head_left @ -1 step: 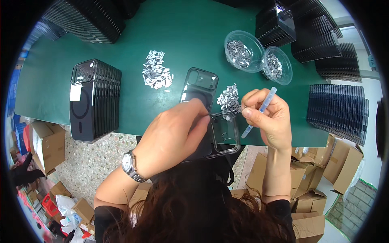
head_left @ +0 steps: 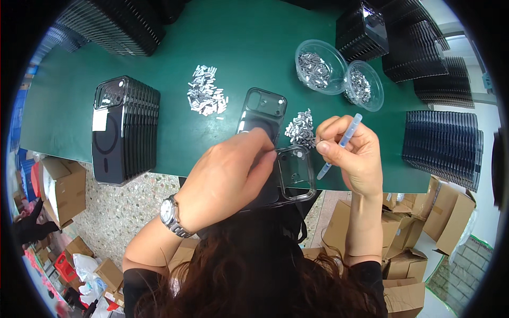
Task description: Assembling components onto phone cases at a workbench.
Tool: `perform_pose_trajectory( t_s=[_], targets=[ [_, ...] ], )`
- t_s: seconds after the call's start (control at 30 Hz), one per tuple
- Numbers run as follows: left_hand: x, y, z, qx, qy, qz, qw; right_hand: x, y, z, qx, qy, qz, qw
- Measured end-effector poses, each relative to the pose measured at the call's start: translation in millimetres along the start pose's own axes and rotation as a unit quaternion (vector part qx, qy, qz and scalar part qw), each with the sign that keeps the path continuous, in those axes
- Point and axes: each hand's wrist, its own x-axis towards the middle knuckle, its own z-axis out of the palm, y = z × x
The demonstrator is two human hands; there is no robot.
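My left hand (head_left: pixel 225 172), a watch on its wrist, is closed on a phone case (head_left: pixel 297 197) with a clear frame, thumb and fingers near the case's edge. That case is tilted by the table's near edge, and the hand covers part of it. A second phone case (head_left: pixel 265 103) lies flat just beyond the hand. In my right hand (head_left: pixel 352 153), a slim translucent blue stick (head_left: pixel 348 132) is held slantwise. Its thumb and forefinger are pinched together; anything between them is too small to name. Beside those fingertips lies a pile of small silvery pieces (head_left: pixel 300 129).
Another pile of small pieces (head_left: pixel 204 93) lies left of centre. Two clear tubs (head_left: pixel 331 53) with similar pieces stand at the back right. Stacked phone cases (head_left: pixel 124 130) stand at left, with more stacks (head_left: pixel 442 148) at right and far back. Cardboard boxes (head_left: pixel 419 228) lie below the table.
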Motion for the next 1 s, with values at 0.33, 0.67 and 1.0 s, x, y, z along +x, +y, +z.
perform_pose_trajectory(
  t_s=[0.33,0.67,1.0],
  targets=[
    [5,-2,-3,-0.033,-0.041,0.003,0.999,11,-9,26,-0.273,-0.106,-0.075,0.953],
    [6,-3,1,-0.024,-0.047,0.001,0.999,7,-3,36,-0.447,-0.086,-0.145,0.878],
    [8,-13,3,-0.043,-0.108,-0.01,0.993,6,-14,38,-0.632,-0.25,-0.174,0.713]
  ],
)
